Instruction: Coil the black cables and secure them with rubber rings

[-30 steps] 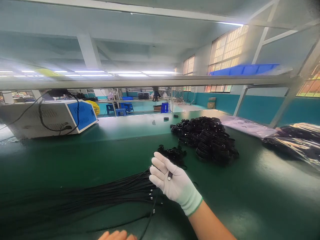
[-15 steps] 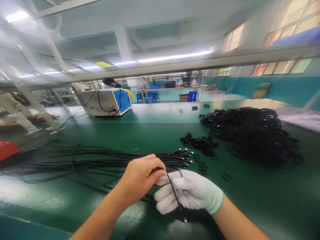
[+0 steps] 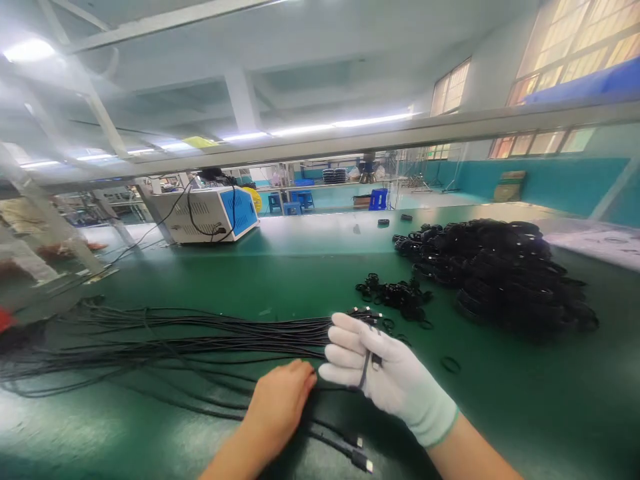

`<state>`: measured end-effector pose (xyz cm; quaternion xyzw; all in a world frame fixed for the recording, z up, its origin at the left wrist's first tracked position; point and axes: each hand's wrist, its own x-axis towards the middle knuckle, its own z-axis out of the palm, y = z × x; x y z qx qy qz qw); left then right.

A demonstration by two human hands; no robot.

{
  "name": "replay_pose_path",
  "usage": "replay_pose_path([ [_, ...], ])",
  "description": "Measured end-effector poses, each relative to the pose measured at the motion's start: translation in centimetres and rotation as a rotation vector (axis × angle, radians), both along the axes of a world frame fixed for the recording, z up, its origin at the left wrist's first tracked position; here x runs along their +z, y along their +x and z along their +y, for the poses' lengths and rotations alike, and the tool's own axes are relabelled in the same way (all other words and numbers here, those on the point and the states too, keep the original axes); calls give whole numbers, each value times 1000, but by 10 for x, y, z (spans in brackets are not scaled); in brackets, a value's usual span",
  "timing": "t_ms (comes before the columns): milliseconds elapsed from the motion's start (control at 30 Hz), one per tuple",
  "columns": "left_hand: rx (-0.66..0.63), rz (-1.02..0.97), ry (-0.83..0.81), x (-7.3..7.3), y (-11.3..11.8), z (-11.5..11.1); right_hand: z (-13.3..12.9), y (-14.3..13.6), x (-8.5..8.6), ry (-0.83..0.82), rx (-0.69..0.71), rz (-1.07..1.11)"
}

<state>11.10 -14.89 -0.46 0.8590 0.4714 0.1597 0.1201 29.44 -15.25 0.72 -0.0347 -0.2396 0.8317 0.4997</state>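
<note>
My left hand (image 3: 283,403), bare, is closed with its fingers bent downward, low over the bench. A thin black line runs from its fingertips toward my right hand, and the fingertips themselves are partly hidden. My right hand (image 3: 377,363) wears a white glove and is turned palm up, with the thumb bent over a black USB cable end (image 3: 376,361) lying across the palm. Beneath both hands, two loose cable plugs (image 3: 361,460) rest on the green bench. Behind them stretches a bundle of black cables (image 3: 210,345), its plugs partly covered by the glove.
A small heap of black rings (image 3: 397,297) lies beyond my right hand, with a single ring (image 3: 451,365) nearer. At the right is a large pile of coiled black cables (image 3: 505,273). A white-and-blue machine (image 3: 205,213) stands at the back left, under a metal rail (image 3: 320,143).
My left hand has moved down and away from the right fingers. The dark strand stretched across the glove has shifted, and two cable plugs now show lying on the bench below.
</note>
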Motion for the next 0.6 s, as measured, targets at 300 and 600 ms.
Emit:
replay_pose_path([
  [300,-327,154,258,77,6,-9,-17,-18,-23,116,347,-191],
  [600,-163,-286,-222,31,-8,30,-17,-20,-20,51,357,-71],
])
